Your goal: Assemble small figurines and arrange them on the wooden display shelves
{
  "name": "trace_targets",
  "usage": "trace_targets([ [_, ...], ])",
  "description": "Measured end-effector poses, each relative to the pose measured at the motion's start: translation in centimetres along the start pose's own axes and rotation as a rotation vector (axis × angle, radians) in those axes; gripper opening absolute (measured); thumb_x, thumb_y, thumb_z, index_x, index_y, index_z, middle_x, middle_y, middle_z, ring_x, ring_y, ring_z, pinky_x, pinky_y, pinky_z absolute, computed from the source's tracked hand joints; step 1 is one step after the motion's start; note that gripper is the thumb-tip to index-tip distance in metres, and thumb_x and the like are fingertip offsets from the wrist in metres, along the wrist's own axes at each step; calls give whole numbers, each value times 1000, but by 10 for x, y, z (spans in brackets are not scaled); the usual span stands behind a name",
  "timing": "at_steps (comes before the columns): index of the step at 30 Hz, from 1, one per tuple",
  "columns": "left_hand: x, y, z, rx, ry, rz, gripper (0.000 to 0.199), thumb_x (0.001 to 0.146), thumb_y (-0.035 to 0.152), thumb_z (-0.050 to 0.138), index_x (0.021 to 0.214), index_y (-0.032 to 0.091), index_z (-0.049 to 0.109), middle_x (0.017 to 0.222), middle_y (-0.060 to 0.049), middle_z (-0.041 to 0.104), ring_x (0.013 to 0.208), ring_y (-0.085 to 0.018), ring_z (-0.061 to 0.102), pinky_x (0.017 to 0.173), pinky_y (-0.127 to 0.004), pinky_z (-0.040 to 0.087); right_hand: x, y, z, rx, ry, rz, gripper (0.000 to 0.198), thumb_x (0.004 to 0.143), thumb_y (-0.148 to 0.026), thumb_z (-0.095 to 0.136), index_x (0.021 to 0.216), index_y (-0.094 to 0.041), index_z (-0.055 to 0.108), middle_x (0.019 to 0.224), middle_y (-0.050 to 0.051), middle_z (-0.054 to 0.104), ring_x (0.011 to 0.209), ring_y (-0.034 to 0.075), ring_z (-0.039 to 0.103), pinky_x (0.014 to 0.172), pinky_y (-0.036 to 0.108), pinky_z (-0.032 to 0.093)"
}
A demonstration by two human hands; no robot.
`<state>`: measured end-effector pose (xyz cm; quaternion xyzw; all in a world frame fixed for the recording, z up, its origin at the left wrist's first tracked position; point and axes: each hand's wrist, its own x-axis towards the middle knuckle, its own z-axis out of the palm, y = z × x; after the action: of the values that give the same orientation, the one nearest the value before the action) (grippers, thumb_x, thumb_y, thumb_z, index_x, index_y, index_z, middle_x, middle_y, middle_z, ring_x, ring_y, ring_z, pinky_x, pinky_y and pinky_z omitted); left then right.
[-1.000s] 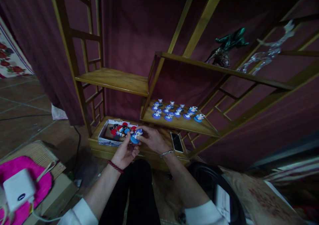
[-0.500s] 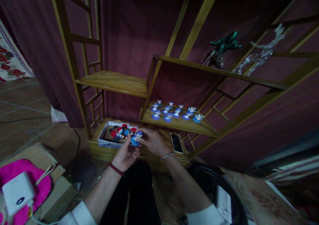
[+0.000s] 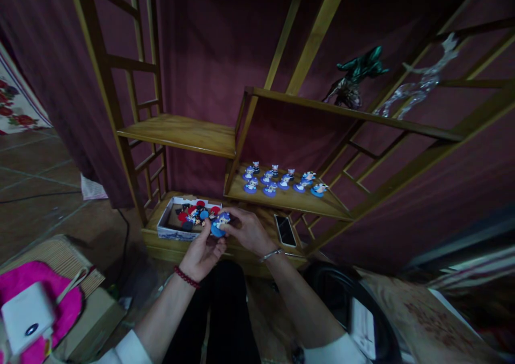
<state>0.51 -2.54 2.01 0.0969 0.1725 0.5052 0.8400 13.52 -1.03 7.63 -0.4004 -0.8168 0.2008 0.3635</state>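
Note:
Between my two hands is a small figurine [image 3: 221, 223] with purple hair and a blue round base. My left hand [image 3: 202, 254] pinches the base from the lower left, thumb up. The fingers of my right hand [image 3: 248, 230] grip the figurine from the right. Just beyond my left hand, an open cardboard box [image 3: 177, 235] holds red and blue discs and several small figurine pieces. More figurines stand in rows on the wooden shelf [image 3: 322, 207] ahead, among them a purple-based one [image 3: 270, 190] and a blue-based one [image 3: 319, 190].
A phone [image 3: 285, 231] lies on the low ledge right of my hands. On the upper shelf stand a green-and-brown statuette [image 3: 356, 79] and a clear deer ornament [image 3: 422, 82]. A white device [image 3: 28, 318] rests on a pink mat at lower left. Wooden uprights frame the shelves.
Both hands keep hold of the figurine in nearly the same place. The view has shifted slightly; the shelves sit a little further left.

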Motion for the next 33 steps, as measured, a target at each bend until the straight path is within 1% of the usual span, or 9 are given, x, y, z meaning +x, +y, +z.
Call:
trace_targets([
  [3,0,-1,0,7,2,-2,31,76,40,50,78,11,59,65,-5,57,50,-6,49,42,-15,38,-2,0,1,3,29,17,27,72,-24,59,99,-23,58,95,0,63,84,13,58,75,24,44],
  [7,1,-3,1,25,91,28,27,74,38,54,76,11,58,63,-3,57,50,-7,50,43,-16,40,-5,0,3,1,63,72,25,72,-21,58,96,-22,58,92,1,64,82,13,58,75,25,44],
  [13,2,-4,7,5,140,44,25,74,36,55,79,12,57,64,-2,56,49,-6,50,41,-15,38,-8,0,7,3,112,96,23,72,-20,57,96,-22,57,92,1,62,83,13,57,76,24,43],
  [18,3,-5,8,47,203,70,25,72,36,58,79,13,56,61,-1,54,48,-6,49,40,-15,37,-12,2,13,15,139,159,23,74,-22,56,97,-21,56,90,1,62,80,13,57,73,24,44],
  [23,5,-7,4,41,180,79,26,71,38,58,78,14,56,59,1,53,47,-6,49,40,-15,36,-14,-1,14,13,157,156,22,74,-21,55,95,-22,56,92,1,62,83,13,57,76,25,44],
  [28,2,-5,6,39,145,57,27,71,38,58,79,13,56,62,0,55,47,-5,48,40,-15,36,-13,-5,8,15,143,76,23,74,-21,56,97,-22,56,93,1,61,84,13,57,77,24,44],
  [33,-3,-5,9,20,82,3,30,74,43,53,77,13,56,62,-2,54,45,-5,45,39,-14,36,-12,-6,3,0,85,1,24,74,-20,56,98,-22,56,94,1,61,86,13,56,78,24,43],
])
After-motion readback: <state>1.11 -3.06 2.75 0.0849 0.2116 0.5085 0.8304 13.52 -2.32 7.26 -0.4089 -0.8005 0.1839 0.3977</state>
